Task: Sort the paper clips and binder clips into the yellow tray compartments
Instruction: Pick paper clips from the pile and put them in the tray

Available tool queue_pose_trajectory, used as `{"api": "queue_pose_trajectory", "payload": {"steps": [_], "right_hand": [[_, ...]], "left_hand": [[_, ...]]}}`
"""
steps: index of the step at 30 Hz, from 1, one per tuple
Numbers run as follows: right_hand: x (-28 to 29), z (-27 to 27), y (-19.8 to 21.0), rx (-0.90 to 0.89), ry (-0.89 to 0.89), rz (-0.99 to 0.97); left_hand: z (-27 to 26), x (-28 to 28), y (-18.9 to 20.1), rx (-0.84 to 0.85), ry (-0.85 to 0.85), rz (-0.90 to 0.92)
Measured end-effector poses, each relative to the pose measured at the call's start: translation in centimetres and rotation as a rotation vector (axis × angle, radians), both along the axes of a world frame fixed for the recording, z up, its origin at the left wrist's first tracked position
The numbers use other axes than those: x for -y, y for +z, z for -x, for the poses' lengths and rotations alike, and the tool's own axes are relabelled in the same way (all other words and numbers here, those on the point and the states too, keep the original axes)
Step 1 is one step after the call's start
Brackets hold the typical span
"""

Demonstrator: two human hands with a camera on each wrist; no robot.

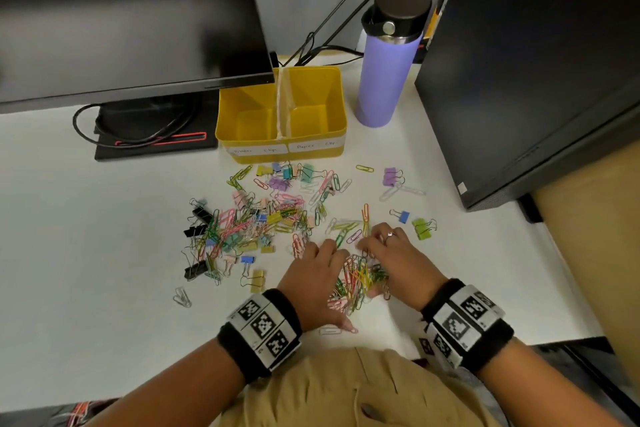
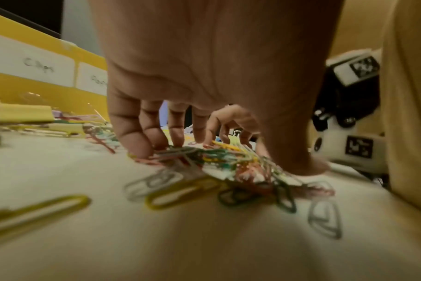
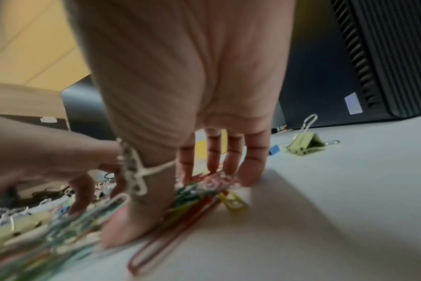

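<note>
A heap of paper clips (image 1: 360, 279), too many to be counted, is cupped on the white table (image 1: 104, 236) between the left hand (image 1: 317, 282) and right hand (image 1: 398, 260), fingers (image 2: 132, 133) spread and touching it, while one yellow tray (image 1: 242, 104) with two compartments is seen beyond, well apart.

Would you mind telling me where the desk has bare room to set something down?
Bare desk lies left of the mixed clip scatter, below the monitor base. Another patch separates the purple bottle from the black tower. Crowded before the yellow tray.
</note>
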State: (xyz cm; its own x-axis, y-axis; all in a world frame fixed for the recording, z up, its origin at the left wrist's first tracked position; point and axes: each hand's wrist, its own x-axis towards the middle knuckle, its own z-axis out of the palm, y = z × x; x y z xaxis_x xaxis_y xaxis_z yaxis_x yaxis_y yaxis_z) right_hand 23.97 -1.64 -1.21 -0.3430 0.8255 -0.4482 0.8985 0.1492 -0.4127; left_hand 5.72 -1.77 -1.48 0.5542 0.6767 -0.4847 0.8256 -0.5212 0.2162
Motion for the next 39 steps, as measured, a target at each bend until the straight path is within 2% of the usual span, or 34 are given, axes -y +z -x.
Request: {"api": "queue_pose_trajectory", "payload": {"steps": [2,4,9,11,15,19,23,26,28,30,32,37,39], "right_hand": [[-0.2,0.2,-0.1,0.006,-0.013,-0.015],[-0.1,0.1,-0.9,0.029,-0.035,-0.022],[0.2,-0.4,-2.0,0.037,-0.126,-0.213],[0.1,-0.3,-1.7,-0.110,-0.241,-0.129],[-0.6,-1.0,-0.3,-0.326,-0.376,-0.103],[-4.6,0.0,4.6,-0.677,-0.534,-0.028],[-11.4,3.0,9.4,-0.822,-0.554,-0.127],[-17.1,5.4,10.2,-0.810,-0.603,-0.180],[-20.1,6.5,9.7,-0.701,-0.616,-0.128],[-21.6,6.9,9.3,-0.487,-0.512,-0.022],[-21.7,6.6,9.3,-0.320,-0.363,-0.031],[-16.8,4.8,8.4,-0.444,-0.252,-0.433],[-14.6,4.2,6.3,-0.360,-0.151,-0.377]], "left_hand": [[-0.5,-0.5,-0.5,-0.054,-0.022,-0.061],[-0.4,-1.2,-0.8,-0.028,-0.010,-0.047],[1.1,-3.4,-0.1,0.136,0.230,0.035],[1.7,-4.3,1.2,0.220,0.307,0.048],[2.2,-6.9,6.0,0.445,0.408,0.013],[1.5,-11.1,11.8,0.693,0.492,-0.072],[0.4,-16.8,14.1,0.811,0.653,-0.206],[-0.4,-20.7,13.6,0.750,0.767,-0.268],[-0.4,-22.4,12.7,0.615,0.812,-0.191],[-0.2,-23.2,12.0,0.449,0.746,-0.031],[0.4,-23.0,11.5,0.378,0.658,0.005],[3.1,-16.7,10.3,0.487,0.418,-0.372],[4.1,-12.9,8.4,0.397,0.302,-0.317]]}}
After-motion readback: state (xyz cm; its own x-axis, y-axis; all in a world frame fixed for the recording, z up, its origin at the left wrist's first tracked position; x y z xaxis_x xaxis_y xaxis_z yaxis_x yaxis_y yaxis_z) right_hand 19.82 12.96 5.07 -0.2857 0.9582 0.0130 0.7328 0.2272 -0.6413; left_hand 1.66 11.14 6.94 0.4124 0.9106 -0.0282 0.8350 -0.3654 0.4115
